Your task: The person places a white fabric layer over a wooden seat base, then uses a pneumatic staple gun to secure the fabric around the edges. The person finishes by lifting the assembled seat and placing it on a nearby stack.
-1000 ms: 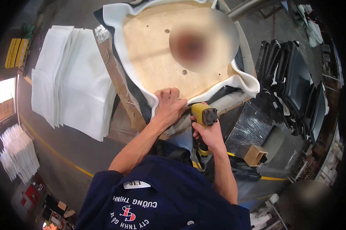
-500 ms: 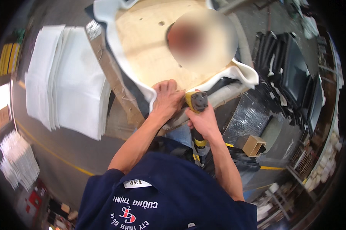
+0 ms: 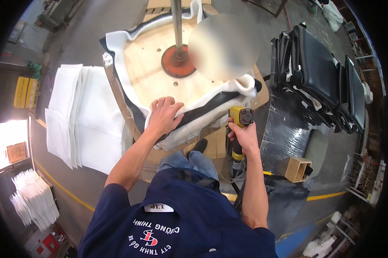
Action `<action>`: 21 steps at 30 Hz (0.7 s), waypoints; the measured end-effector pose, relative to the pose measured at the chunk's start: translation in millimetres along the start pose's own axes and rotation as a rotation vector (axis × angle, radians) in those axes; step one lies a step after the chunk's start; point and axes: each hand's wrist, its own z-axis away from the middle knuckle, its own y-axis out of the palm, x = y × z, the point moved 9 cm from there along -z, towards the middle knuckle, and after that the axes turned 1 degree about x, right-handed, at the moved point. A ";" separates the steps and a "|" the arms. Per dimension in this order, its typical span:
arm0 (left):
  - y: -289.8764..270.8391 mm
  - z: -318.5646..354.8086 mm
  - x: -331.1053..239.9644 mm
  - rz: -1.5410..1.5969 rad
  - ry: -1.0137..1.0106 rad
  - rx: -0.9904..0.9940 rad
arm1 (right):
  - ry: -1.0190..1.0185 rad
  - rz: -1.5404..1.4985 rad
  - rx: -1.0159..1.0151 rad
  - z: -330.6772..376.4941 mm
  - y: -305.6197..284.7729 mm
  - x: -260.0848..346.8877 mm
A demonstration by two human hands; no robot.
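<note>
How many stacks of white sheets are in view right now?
2: a large stack of white sheets on the surface left of the left hand, and a smaller fanned pile at lower left. More may be hidden.

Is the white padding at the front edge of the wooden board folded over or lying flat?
Folded over: the white padding wraps onto the wooden board, pressed by the left hand.

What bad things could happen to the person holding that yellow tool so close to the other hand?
The left hand presses the white and black cover down on the wooden seat board, quite near the yellow tool in the right hand. If the tool slips or fires sideways, it might hurt those fingers. The cover could also slide or wrinkle if the pressing hand loosens. The hose hanging by the legs might snag.
</note>
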 end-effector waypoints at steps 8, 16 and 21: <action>25.5 -30.9 -87.3 -0.038 0.609 0.195 | -0.030 -0.007 0.114 -26.7 7.1 18.7; 74.3 -69.5 -77.8 -0.035 0.629 0.275 | 0.065 0.131 0.140 -56.4 14.0 43.2; 75.5 -67.4 -71.6 0.039 0.586 0.255 | 0.127 0.215 0.212 -64.2 30.7 47.3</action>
